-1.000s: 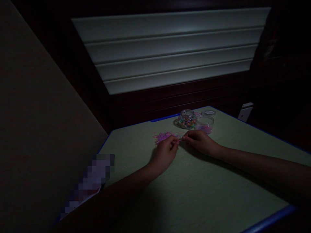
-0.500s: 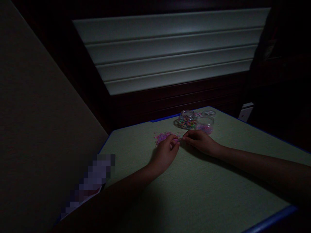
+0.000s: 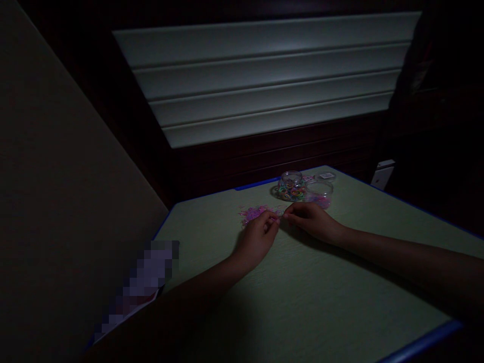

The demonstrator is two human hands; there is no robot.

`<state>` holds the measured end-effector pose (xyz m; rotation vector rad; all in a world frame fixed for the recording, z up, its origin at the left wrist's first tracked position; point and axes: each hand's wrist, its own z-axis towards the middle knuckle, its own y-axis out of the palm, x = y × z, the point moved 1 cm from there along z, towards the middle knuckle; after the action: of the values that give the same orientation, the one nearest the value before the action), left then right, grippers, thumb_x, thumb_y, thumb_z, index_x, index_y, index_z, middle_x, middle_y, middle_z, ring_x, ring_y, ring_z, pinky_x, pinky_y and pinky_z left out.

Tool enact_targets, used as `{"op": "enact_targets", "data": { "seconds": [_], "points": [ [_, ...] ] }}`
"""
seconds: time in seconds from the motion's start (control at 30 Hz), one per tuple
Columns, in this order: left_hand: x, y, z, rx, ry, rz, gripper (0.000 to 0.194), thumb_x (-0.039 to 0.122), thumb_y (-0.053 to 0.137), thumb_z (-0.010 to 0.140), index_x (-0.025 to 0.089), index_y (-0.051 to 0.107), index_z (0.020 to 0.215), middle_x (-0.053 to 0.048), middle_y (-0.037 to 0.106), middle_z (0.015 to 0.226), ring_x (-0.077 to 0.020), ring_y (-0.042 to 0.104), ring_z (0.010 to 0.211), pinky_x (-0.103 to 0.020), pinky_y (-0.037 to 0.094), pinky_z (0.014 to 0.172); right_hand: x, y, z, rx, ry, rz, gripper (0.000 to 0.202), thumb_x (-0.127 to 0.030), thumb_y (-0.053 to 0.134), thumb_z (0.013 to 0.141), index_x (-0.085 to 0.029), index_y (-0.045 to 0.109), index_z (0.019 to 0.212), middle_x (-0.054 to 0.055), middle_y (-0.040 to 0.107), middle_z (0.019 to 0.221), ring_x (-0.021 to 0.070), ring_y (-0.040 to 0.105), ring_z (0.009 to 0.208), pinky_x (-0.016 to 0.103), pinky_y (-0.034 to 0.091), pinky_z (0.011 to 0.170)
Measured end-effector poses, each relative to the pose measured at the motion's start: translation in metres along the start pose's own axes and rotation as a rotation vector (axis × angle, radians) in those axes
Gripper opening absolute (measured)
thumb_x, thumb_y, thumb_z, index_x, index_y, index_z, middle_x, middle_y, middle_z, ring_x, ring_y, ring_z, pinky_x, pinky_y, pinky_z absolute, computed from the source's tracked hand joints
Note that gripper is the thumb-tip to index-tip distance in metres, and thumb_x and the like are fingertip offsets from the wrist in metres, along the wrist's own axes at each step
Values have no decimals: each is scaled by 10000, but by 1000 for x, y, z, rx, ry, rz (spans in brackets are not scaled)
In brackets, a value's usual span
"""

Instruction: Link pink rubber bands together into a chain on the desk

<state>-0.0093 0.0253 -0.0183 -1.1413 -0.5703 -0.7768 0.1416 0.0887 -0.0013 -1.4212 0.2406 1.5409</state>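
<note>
Over the table, my left hand [image 3: 259,237] is closed in a pinch at the near right side of a loose pile of small pink and purple rubber bands [image 3: 254,213]. My right hand [image 3: 315,222] pinches just to the right of it, fingertips almost meeting those of the left. A thin, small band seems to run between the two pinches; its detail is lost in the dim light. Behind my right hand stand an open clear jar of coloured hair ties [image 3: 291,190] and another open clear jar [image 3: 318,191] with pink bands at its bottom.
A clear lid [image 3: 325,176] with a white label lies behind the jars. The light green table [image 3: 321,297] has a blue edge. A blurred-out flat item [image 3: 145,282] lies at its left side. A white device [image 3: 382,175] stands beyond the right edge, and a slatted panel [image 3: 280,75] rises behind.
Both hands stay almost in place, with only slight movement at the fingertips. The gap between the two pinches looks a little smaller. The jars and the pile look unchanged.
</note>
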Motion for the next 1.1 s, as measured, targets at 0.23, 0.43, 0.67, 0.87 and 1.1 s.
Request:
{"op": "enact_targets", "data": {
  "seconds": [0.23, 0.43, 0.67, 0.87, 1.1],
  "points": [
    [-1, 0, 0, -9, 1, 0, 218, 354, 363, 807, 184, 497, 837, 12, 539, 674, -74, 480, 529, -174, 342, 445, -2, 0, 0, -2, 7, -4, 269, -371, 449, 749, -129, 565, 745, 14, 535, 645, 94, 460, 573, 201, 349, 504],
    [1, -1, 0, -12, -4, -17, 211, 337, 359, 808, 174, 492, 803, 14, 543, 670, -65, 468, 497, -176, 342, 442, 0, 0, -1, -2, 32, -12, 290, -388, 423, 764, -137, 567, 775, 4, 525, 633, 80, 439, 521, 196, 337, 476],
    [-3, 1, 1, 3, -16, -9, 196, 336, 359, 806, 183, 481, 809, 16, 550, 680, -64, 467, 483, -175, 327, 426, -3, 0, -1, 22, 79, 25, 302, -407, 426, 757, -135, 553, 779, 5, 528, 632, 80, 448, 496, 199, 339, 450],
    [-2, 0, 0, -22, -13, -20, 200, 347, 356, 809, 186, 474, 815, 20, 541, 672, -62, 468, 475, -174, 330, 420, 3, -1, -1, 33, 44, -45, 253, -362, 467, 733, -137, 569, 788, 8, 539, 658, 85, 444, 526, 204, 341, 478],
    [0, -1, 0, -32, 20, -10, 208, 350, 365, 805, 185, 490, 823, 13, 545, 681, -75, 499, 548, -174, 358, 466, 2, -3, 0, 62, 6, -185, 246, -340, 437, 751, -143, 584, 774, 2, 546, 642, 89, 448, 546, 208, 327, 507]
  ]
}}
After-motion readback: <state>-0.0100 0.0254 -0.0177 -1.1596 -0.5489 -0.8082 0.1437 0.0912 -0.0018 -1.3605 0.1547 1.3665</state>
